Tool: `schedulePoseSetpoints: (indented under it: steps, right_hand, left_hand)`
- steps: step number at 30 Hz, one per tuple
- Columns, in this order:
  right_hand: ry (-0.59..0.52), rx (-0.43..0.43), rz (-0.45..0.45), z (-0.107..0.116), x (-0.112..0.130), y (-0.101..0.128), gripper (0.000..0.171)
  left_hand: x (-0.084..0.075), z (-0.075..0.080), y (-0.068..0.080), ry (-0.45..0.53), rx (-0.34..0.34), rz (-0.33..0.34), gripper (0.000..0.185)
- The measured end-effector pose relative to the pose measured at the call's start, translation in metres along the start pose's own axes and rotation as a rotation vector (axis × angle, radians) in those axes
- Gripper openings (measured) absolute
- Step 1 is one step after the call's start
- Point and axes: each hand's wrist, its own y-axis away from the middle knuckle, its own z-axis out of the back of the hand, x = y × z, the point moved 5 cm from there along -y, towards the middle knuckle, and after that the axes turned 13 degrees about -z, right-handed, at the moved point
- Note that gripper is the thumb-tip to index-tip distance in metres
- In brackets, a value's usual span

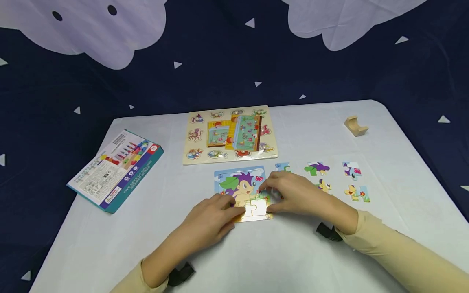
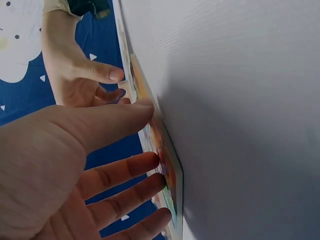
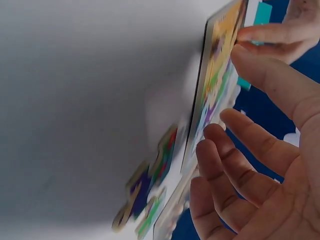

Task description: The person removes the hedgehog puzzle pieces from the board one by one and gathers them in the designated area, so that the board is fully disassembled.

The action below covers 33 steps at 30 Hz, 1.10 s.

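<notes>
At the centre of the head view we rest both hands on the square cardboard jigsaw with the purple-haired hedgehog picture (image 1: 242, 191), which lies flat on the white tablecloth (image 1: 256, 260) just below the wooden peg-puzzle board (image 1: 230, 135). Our left hand (image 1: 211, 219) lies with straight fingers against the jigsaw's lower left edge, seemingly to keep it from sliding. Our right hand (image 1: 293, 194) reaches in from the right, fingers loosely extended over the lower right part where a pale piece sits; we cannot tell whether it pinches anything. The loose jigsaw pieces (image 1: 353, 170) are spread at the right, within reach. A teal box (image 1: 115, 170) lies at the left, a small wooden arch block (image 1: 356, 126) at the upper right.
</notes>
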Motion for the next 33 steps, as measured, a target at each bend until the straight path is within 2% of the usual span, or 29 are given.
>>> schedulePoseSetpoints:
  steps: [8,16,19,26,33]
  right_hand:
    - [0.078,0.003,0.031,-0.01,0.012,-0.005,0.055]
    - [0.087,0.005,0.045,-0.013,0.014,-0.006,0.052]
    - [0.075,0.004,0.046,-0.014,0.014,-0.007,0.05]
    - [0.039,0.023,0.029,-0.014,0.012,-0.008,0.047]
    - [0.034,0.035,0.021,-0.014,0.012,-0.009,0.049]
  left_hand:
    - [-0.001,-0.002,-0.003,-0.021,0.006,-0.017,0.035]
    - [0.001,-0.003,-0.002,0.042,0.035,0.014,0.041]
    - [0.002,-0.003,-0.002,0.06,0.019,0.017,0.041]
    - [0.003,-0.005,-0.003,0.029,-0.049,-0.001,0.034]
    - [0.004,-0.006,-0.003,0.025,-0.044,0.014,0.033]
